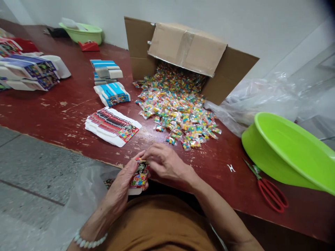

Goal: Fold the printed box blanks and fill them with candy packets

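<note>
Lower centre of frame: left hand [121, 183] is closing round a small red printed carton [140, 176], holding it upright; right hand [163, 162], fingers curled and partly closed, is touching the carton's top edge, finger gap hidden.

On the worn red bench [225, 150] I see a spill of wrapped candies [178, 111] from a tipped cardboard box [188, 48], flat red cartons [111, 125], blue cartons [112, 93], red-handled scissors [272, 195], two green basins [285, 150] and a red tape dispenser [89, 46].
</note>
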Tool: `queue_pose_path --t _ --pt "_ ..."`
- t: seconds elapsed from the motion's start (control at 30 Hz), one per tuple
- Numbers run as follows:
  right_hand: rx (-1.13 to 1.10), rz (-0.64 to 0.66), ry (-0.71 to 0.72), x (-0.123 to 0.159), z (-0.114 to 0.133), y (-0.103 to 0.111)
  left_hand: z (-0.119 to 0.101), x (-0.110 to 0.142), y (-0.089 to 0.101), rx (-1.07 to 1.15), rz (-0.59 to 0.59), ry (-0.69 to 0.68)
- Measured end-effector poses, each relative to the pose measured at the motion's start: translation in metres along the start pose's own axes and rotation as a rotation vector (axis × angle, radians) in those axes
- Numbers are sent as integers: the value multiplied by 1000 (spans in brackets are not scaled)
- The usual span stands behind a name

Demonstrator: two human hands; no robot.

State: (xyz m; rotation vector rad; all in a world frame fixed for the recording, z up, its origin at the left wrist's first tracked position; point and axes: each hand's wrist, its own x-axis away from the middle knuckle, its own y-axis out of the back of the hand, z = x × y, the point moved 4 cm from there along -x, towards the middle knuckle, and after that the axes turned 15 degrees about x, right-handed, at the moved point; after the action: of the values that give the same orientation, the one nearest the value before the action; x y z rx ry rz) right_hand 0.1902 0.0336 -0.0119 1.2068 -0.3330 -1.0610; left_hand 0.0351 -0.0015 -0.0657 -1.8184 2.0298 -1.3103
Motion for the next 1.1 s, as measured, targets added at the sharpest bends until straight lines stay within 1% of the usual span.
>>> queue_pose_path --t 0.07,0.1,0.17,0.2,0.27,0.33,0.4,0.47,0.5,0.53,0.57,0.6,0.63,0.67,0.73,0.8,0.83,0.87,0.9,0.93,1.0,1.1 --pt "68 -58 -148 3 -24 3 4 5 6 17 -30 23" --pt "168 -78 -251 7 -37 5 8 8 10 19 -44 42" --pt "389 -16 -409 15 -60 6 16 17 18 31 -60 95" --pt "475 41 -445 18 -67 4 20 20 22 41 -65 119" --pt "573 121 -446 23 -74 1 24 26 32 48 -60 150" --pt "597 151 -384 24 -71 -2 19 29 47 -16 -50 144" --pt "590 192 -305 22 -64 -9 6 28 65 -187 -28 100" --pt "591 241 -247 20 -57 -16 -8 26 83 -418 46 66" --pt "595 250 -237 18 -54 -19 -11 25 90 -518 114 109" --pt "593 243 -240 17 -53 -21 -12 25 97 -605 176 198" --pt "576 221 -252 16 -52 -22 -10 26 103 -673 214 296" --pt "534 184 -270 16 -51 -23 -8 27 107 -720 224 381" --pt "458 133 -291 15 -51 -22 -7 27 109 -741 208 423" --pt "344 66 -317 14 -50 -20 -7 27 107 -732 176 415" --pt "-10 -97 -382 14 -45 -16 -10 26 94 -639 125 322" --pt "-440 -218 -438 13 -33 -15 -12 24 73 -502 120 240" --pt "-622 -249 -459 13 -25 -17 -12 23 61 -449 131 213" --pt "-751 -264 -474 12 -16 -19 -12 22 50 -401 146 177" --pt "-819 -277 -483 11 -8 -20 -12 21 39 -368 163 149" --pt "-843 -292 -489 10 0 -22 -12 20 30 -344 179 124" --pt "-821 -339 -497 11 9 -24 -11 21 15 -312 204 88" --pt "-730 -381 -497 15 11 -27 -10 24 1 -286 220 59"
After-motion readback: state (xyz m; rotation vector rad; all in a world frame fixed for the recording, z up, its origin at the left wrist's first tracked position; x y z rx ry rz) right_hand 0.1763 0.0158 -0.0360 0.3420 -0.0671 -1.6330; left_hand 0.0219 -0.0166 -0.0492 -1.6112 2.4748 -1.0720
